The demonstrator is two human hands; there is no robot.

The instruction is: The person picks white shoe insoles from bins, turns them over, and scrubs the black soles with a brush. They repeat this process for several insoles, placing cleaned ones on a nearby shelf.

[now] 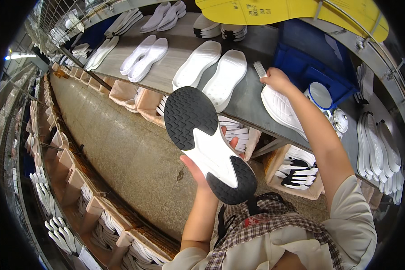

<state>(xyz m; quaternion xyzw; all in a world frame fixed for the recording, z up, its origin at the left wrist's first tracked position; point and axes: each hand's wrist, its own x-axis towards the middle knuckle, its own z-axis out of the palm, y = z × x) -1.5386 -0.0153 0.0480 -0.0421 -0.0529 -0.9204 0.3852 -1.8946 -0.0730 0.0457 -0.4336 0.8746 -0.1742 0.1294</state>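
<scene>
My left hand (194, 172) is closed round a shoe sole (210, 150), white with black ribbed tread patches at both ends, held up in front of me with the tread side showing. My right hand (278, 81) reaches over the bench and grips a small brush (259, 69) with pale bristles pointing away. Below that hand and wrist lies a white sole (280, 108), partly hidden by the forearm. To its left, two white midsoles (227, 76) rest side by side on the bench, hollow side up.
A blue bin (297, 60) and a white mug (320, 94) with a blue rim stand beyond my right arm. More soles (150, 58) line the grey bench (177, 31). A yellow sole-shaped sheet (297, 11) hangs above. Lined crates (274, 166) of soles stand below.
</scene>
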